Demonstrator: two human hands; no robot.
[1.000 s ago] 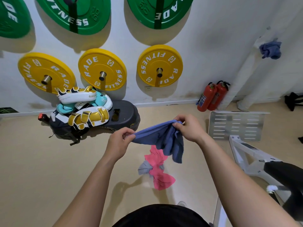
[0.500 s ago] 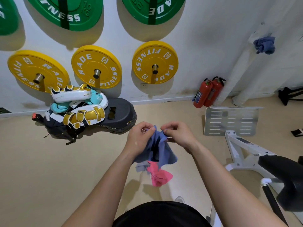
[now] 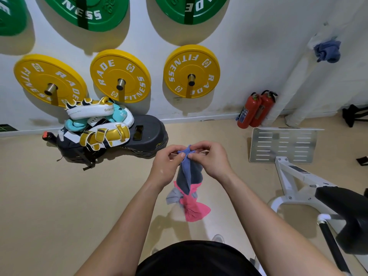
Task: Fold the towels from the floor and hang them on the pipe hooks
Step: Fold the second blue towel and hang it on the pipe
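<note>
A blue towel (image 3: 189,172) hangs doubled over in front of me, its top corners pinched together. My left hand (image 3: 166,166) and my right hand (image 3: 212,160) both pinch that top edge, fingertips almost touching. On the floor below lie a pink towel (image 3: 194,209) and a grey towel (image 3: 174,197), crumpled together. Another blue towel (image 3: 327,51) hangs high on the white wrapped pipe (image 3: 292,76) at the right.
Boxing pads and a bag (image 3: 95,128) are piled on a black step (image 3: 148,136) by the wall. Two red fire extinguishers (image 3: 255,110) stand at the pipe's foot. A white machine frame with metal footplate (image 3: 282,145) and a black seat (image 3: 346,214) fill the right.
My hands came together from a spread hold, folding the blue towel in half; it now hangs narrow and straight down.
</note>
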